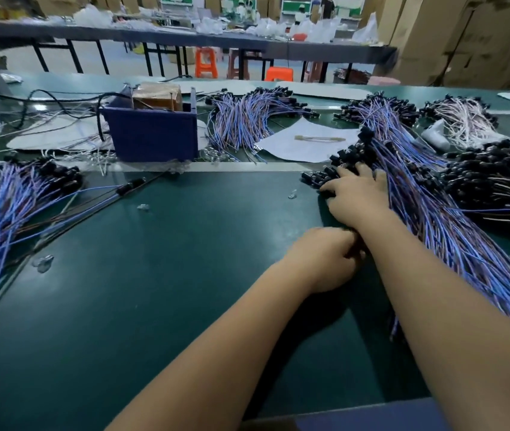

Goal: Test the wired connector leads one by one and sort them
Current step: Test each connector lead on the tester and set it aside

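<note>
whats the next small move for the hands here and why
Probably pinch one black connector at the near end of the big right pile and draw that lead free. The right hand lies spread on the connectors, holding none visibly; the left hand is curled beside the right wrist.

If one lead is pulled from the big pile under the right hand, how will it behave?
Probably floppy: the thin blue wires in the pile of leads already curve and droop. It may snag, since the wires lie tangled. The right hand rests on the connector ends.
</note>
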